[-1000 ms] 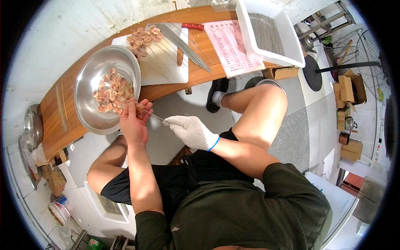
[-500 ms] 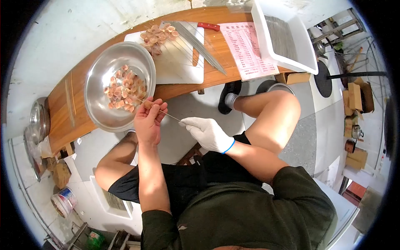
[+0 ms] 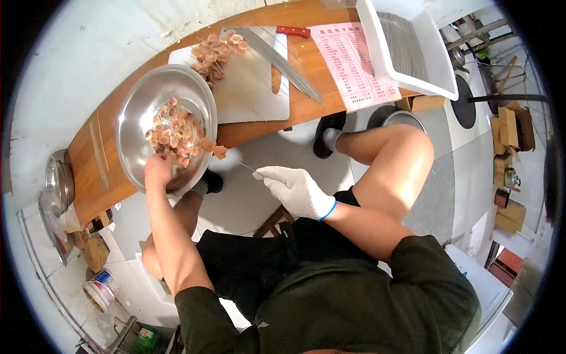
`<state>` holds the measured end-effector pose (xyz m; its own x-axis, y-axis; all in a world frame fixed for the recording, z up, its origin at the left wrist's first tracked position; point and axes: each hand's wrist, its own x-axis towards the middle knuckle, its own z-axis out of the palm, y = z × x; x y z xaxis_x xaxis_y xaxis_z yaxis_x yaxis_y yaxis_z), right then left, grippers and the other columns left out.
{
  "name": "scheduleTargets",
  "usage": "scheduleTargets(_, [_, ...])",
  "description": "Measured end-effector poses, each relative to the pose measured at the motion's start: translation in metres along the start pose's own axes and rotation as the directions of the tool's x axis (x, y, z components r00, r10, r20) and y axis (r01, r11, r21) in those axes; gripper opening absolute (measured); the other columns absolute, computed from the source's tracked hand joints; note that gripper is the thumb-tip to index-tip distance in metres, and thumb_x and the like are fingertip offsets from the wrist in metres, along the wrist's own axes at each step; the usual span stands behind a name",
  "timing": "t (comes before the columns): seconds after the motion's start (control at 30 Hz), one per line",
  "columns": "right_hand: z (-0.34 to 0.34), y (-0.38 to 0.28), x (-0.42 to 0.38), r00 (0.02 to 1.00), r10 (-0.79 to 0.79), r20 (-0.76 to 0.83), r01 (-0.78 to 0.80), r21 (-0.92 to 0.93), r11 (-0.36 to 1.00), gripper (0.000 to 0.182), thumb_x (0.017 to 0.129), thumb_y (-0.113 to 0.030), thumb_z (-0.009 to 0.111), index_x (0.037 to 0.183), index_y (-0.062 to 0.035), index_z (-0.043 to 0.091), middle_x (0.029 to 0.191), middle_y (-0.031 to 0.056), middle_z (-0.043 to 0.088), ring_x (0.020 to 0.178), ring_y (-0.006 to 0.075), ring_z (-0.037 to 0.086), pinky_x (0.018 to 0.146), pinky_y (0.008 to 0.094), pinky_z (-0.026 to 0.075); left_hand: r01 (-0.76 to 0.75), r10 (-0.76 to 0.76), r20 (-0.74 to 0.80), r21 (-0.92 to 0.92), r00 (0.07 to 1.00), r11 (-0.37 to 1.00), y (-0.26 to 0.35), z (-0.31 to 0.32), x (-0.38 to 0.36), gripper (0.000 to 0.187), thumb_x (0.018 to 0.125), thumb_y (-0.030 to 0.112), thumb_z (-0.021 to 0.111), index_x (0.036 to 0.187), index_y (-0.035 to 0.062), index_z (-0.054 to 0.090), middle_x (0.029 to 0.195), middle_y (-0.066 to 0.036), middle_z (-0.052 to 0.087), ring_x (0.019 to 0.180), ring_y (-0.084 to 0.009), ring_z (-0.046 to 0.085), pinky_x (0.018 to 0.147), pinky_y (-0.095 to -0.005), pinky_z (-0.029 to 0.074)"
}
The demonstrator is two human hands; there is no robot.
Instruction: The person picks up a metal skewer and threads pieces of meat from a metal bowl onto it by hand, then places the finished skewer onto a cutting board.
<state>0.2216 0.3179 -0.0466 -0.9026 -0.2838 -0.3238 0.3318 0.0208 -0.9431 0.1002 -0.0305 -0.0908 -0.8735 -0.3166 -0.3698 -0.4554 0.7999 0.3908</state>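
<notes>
a thin metal skewer [image 3: 236, 162] with two small meat pieces [image 3: 213, 148] threaded on it juts over the bowl's rim, pinched at its bare end by the gloved right hand [image 3: 295, 190]. it looks stiff and light; the meat looks soft and slippery. the bare left hand [image 3: 159, 170] reaches into the steel bowl [image 3: 138, 112]; whether it has closed on anything is not visible.

left hand [image 3: 159, 171] bare, reaching forward | right hand [image 3: 295, 190] gloved, grip pinched

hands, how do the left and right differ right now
The left hand is bare and reaches into the steel bowl of meat pieces; the right hand wears a white glove and holds a thin skewer off the table's edge. Both stay near the bowl.
</notes>
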Motion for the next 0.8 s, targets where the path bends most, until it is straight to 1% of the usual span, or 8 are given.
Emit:
scheduleTargets(0.07, [0.003,0.002,-0.005,0.999,-0.037,-0.011,0.037,-0.009,0.999,0.027,0.095,-0.01,0.052,0.117,0.0021,0.063,0.091,0.0023,0.065,0.073,0.0052,0.051,0.07,0.0217,0.046,0.011,-0.013,0.072,0.02,0.997,1.0,-0.009,0.01,0.005,0.025,0.079,0.019,0.068,0.086,-0.0047,0.069,0.077,-0.017,0.069,0.071,-0.0259,0.067,0.07,-0.0375,0.051])
scheduleTargets(0.23, [0.0,-0.002,-0.004,0.999,-0.043,-0.011,0.042,-0.035,0.999,0.028,0.094,-0.01,0.052,0.117,0.0033,0.062,0.104,0.0081,0.069,0.087,0.0087,0.058,0.081,0.0244,0.048,-0.02,0.015,0.064,0.084,0.998,0.996,-0.016,0.025,0.017,0.022,0.074,0.013,0.069,0.089,-0.0034,0.07,0.078,-0.016,0.069,0.076,-0.0253,0.066,0.074,-0.0358,0.051])
scheduleTargets(0.33, [0.001,-0.004,-0.004,0.997,-0.074,-0.002,0.074,-0.059,0.996,0.028,0.095,-0.01,0.053,0.117,0.0038,0.062,0.107,0.0111,0.069,0.094,0.0126,0.061,0.086,0.0263,0.048,-0.202,0.201,-0.025,-0.034,0.979,0.979,-0.023,0.032,0.015,0.023,0.076,0.011,0.069,0.093,-0.0053,0.068,0.071,-0.008,0.066,0.06,-0.0122,0.058,0.057,-0.0301,0.046])
scheduleTargets(0.43, [-0.001,0.0,-0.007,0.994,-0.109,0.0,0.109,-0.093,0.99,0.028,0.095,-0.01,0.053,0.117,0.0045,0.062,0.111,0.016,0.068,0.103,0.0192,0.065,0.091,0.0292,0.049,-0.065,0.067,0.016,-0.13,0.998,0.989,-0.01,0.018,0.001,0.02,0.081,0.007,0.067,0.098,-0.0043,0.066,0.078,-0.008,0.066,0.066,-0.0117,0.059,0.06,-0.0273,0.047])
scheduleTargets(0.5, [0.0,0.003,-0.01,0.992,-0.126,-0.01,0.124,-0.082,0.989,0.028,0.095,-0.01,0.053,0.117,0.0041,0.062,0.111,0.0161,0.068,0.103,0.0199,0.065,0.091,0.0294,0.049,0.001,0.042,0.055,-0.618,0.998,0.787,-0.013,0.015,-0.006,0.022,0.085,0.006,0.065,0.104,-0.0049,0.064,0.086,-0.009,0.067,0.073,-0.0152,0.063,0.066,-0.0274,0.05])
scheduleTargets(0.57, [0.001,0.009,-0.011,0.988,-0.156,0.002,0.156,-0.098,0.983,0.027,0.094,-0.01,0.053,0.116,0.0035,0.062,0.111,0.0164,0.068,0.103,0.0219,0.065,0.09,0.03,0.05,0.054,0.001,0.061,-0.883,0.998,0.467,-0.003,0.005,-0.028,0.026,0.093,0.003,0.06,0.118,-0.0035,0.057,0.1,-0.008,0.065,0.085,-0.0151,0.065,0.073,-0.0235,0.055])
scheduleTargets(0.67, [0.003,0.009,-0.015,0.979,-0.2,0.036,0.203,-0.165,0.965,0.026,0.093,-0.01,0.053,0.114,0.003,0.063,0.11,0.017,0.068,0.102,0.0253,0.066,0.089,0.0312,0.05,-0.018,0.034,-0.013,-0.988,0.999,0.155,0.004,0.002,-0.051,0.026,0.092,0.003,0.061,0.116,-0.0042,0.057,0.104,-0.01,0.066,0.092,-0.0173,0.066,0.08,-0.0266,0.057])
scheduleTargets(0.8, [0.005,0.007,-0.02,0.961,-0.265,0.085,0.278,-0.258,0.925,0.026,0.093,-0.01,0.054,0.113,0.0027,0.063,0.109,0.0178,0.068,0.102,0.0293,0.066,0.088,0.0329,0.051,-0.058,0.063,-0.062,-0.996,0.996,-0.066,0.017,0.003,-0.075,0.023,0.093,0.003,0.058,0.115,-0.0034,0.058,0.108,-0.014,0.065,0.101,-0.0201,0.065,0.091,-0.0287,0.055])
